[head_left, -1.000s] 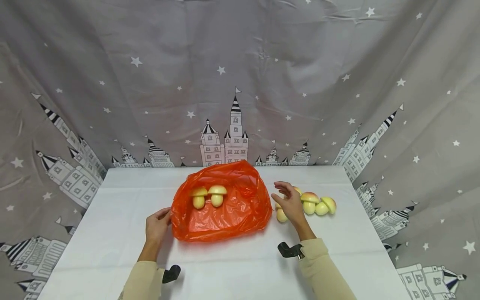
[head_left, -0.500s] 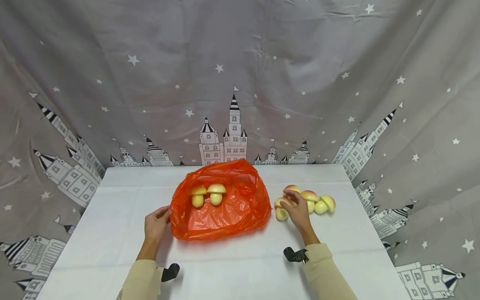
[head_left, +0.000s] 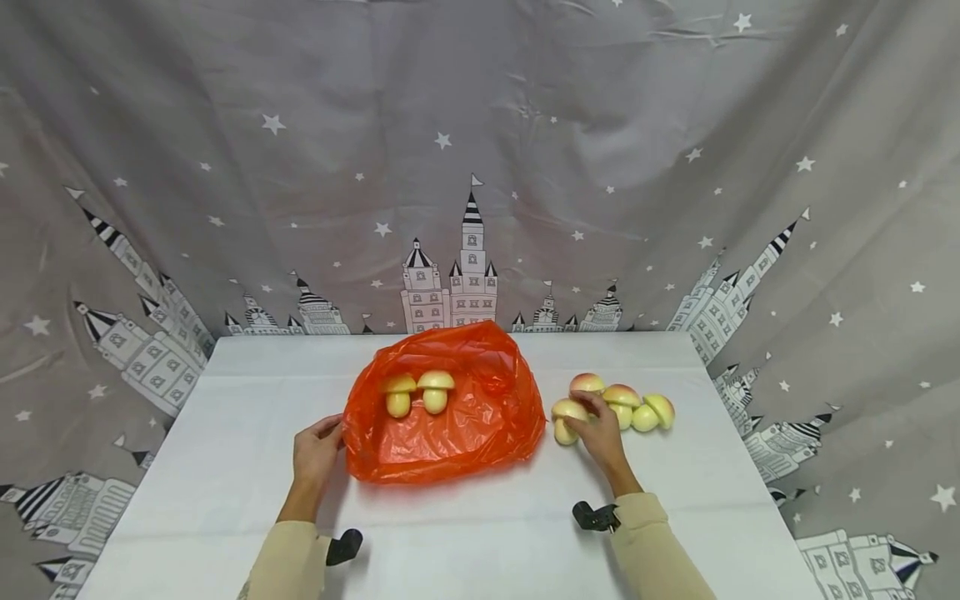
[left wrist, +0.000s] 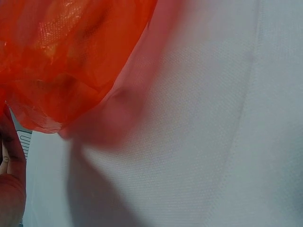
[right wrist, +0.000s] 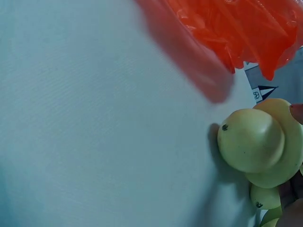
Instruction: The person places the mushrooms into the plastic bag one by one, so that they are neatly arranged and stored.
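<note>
A red plastic bag (head_left: 450, 450) lies spread with its mouth facing up, and two toy mushrooms (head_left: 435, 392) sit inside it. My left hand (head_left: 315, 454) holds the bag's left side; in the left wrist view only part of that hand (left wrist: 10, 184) shows beside the red film. To the right of the bag, my right hand (head_left: 602, 433) pinches a yellow toy mushroom (head_left: 566, 429) by its cap, thumb on the near side. The right wrist view shows this mushroom's round stem (right wrist: 251, 142), with a fingertip on the cap. Most of the right hand is out of that view.
Further toy mushrooms with reddish caps, among them one at the back (head_left: 587, 382), a middle one (head_left: 621, 398) and the rightmost (head_left: 660, 408), cluster beside my right hand. All lie on a white table (head_left: 465, 542). A grey castle-print curtain (head_left: 480, 125) hangs behind.
My right hand has moved from beside the bag, over to the right, and down onto the nearest mushroom, whose cap it now pinches. My left hand and the bag have stayed in place.
</note>
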Demonstrator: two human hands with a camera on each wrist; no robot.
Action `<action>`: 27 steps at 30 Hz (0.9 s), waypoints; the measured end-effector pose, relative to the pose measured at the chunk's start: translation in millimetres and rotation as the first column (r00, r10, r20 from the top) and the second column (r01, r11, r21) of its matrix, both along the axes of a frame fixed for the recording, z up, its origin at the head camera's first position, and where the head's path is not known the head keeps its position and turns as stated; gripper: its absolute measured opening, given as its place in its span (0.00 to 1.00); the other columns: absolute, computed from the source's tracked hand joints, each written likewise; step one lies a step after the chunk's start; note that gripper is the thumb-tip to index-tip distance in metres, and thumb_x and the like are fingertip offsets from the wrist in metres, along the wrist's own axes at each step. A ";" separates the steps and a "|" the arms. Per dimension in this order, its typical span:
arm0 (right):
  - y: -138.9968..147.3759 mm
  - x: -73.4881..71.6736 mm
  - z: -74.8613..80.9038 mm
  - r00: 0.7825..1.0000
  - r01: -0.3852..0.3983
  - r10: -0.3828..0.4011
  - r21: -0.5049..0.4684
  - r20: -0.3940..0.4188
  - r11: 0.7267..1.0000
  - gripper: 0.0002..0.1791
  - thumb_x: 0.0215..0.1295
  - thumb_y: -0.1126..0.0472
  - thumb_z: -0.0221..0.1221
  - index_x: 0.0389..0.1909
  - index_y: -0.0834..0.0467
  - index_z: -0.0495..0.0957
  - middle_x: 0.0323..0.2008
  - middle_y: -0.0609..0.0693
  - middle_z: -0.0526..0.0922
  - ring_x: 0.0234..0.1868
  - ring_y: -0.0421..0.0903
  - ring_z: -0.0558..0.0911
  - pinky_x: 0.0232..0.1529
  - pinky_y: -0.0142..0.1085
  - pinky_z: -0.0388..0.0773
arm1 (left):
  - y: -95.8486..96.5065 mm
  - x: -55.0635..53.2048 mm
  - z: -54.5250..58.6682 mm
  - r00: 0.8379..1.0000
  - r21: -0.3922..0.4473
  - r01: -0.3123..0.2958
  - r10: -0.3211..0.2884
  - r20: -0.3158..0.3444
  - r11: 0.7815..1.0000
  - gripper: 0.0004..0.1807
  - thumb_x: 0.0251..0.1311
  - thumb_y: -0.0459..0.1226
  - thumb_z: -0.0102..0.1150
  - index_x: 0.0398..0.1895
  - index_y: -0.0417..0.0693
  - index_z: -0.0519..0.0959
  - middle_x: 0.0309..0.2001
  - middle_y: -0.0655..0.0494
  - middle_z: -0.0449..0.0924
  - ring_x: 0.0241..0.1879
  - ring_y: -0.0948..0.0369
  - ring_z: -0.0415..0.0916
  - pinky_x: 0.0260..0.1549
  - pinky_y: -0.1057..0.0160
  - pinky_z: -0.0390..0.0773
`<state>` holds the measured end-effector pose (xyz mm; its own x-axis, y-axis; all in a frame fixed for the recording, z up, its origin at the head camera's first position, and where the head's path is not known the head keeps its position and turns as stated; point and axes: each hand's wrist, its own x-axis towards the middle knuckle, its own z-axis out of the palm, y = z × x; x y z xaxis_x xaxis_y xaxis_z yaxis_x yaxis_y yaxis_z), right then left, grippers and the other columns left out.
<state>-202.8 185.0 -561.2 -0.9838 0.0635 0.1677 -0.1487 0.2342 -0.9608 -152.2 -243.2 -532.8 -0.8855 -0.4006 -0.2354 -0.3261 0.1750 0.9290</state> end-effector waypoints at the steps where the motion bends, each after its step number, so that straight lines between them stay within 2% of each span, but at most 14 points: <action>1: 0.1 0.1 -1.1 1.000 -0.009 0.009 0.001 -0.010 1.000 0.24 0.53 0.76 0.66 0.53 0.74 0.74 0.52 0.70 0.77 0.54 0.63 0.74 0.59 0.49 0.67 | -0.3 0.1 0.2 1.000 -0.006 -0.003 0.003 -0.001 1.000 0.19 0.71 0.36 0.49 0.58 0.29 0.73 0.55 0.33 0.75 0.31 0.77 0.73 0.33 0.82 0.74; 4: 0.0 0.1 -3.6 0.999 -0.022 0.023 0.042 -0.022 0.999 0.23 0.52 0.75 0.66 0.52 0.73 0.76 0.51 0.68 0.78 0.51 0.57 0.76 0.55 0.38 0.70 | -1.0 1.4 1.3 1.000 -0.010 -0.007 0.007 -0.002 1.000 0.19 0.71 0.36 0.49 0.58 0.29 0.73 0.55 0.33 0.74 0.32 0.76 0.73 0.33 0.82 0.74; 7: -0.7 -0.2 -6.3 1.000 -0.029 0.028 0.070 0.011 0.997 0.23 0.52 0.74 0.67 0.51 0.69 0.77 0.51 0.64 0.79 0.50 0.52 0.77 0.53 0.32 0.71 | -1.7 2.1 1.4 1.000 -0.010 -0.005 0.005 0.005 1.000 0.20 0.72 0.36 0.48 0.58 0.30 0.73 0.56 0.32 0.73 0.33 0.76 0.74 0.33 0.83 0.74; 14: -0.4 0.9 -10.0 0.997 -0.030 0.023 0.100 0.069 0.995 0.23 0.55 0.73 0.66 0.54 0.68 0.77 0.53 0.63 0.79 0.53 0.54 0.76 0.53 0.37 0.72 | -0.8 -0.1 -0.1 1.000 0.020 -0.014 0.014 -0.004 1.000 0.20 0.71 0.36 0.49 0.58 0.29 0.73 0.56 0.32 0.74 0.31 0.77 0.73 0.33 0.82 0.75; 23: -0.6 2.5 -11.4 0.992 -0.006 0.001 0.040 0.123 0.999 0.23 0.56 0.73 0.66 0.54 0.68 0.76 0.52 0.64 0.79 0.47 0.44 0.77 0.45 0.27 0.74 | -2.1 -0.2 -3.1 1.000 0.037 -0.013 0.013 0.001 0.999 0.20 0.72 0.36 0.48 0.58 0.29 0.72 0.56 0.33 0.73 0.30 0.78 0.73 0.33 0.81 0.75; 27: -0.7 3.7 -11.9 0.993 0.005 -0.006 0.010 0.122 1.000 0.22 0.57 0.72 0.65 0.54 0.68 0.76 0.53 0.65 0.78 0.47 0.45 0.77 0.43 0.25 0.73 | -1.2 -1.7 -3.5 1.000 0.046 -0.011 0.011 -0.001 0.999 0.20 0.72 0.36 0.48 0.59 0.29 0.73 0.57 0.32 0.73 0.31 0.78 0.73 0.33 0.81 0.75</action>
<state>-199.1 184.3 -573.1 -0.9966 0.0678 0.0474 -0.0295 0.2444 -0.9692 -153.9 -244.3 -536.3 -0.8812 -0.3993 -0.2531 -0.3270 0.1282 0.9363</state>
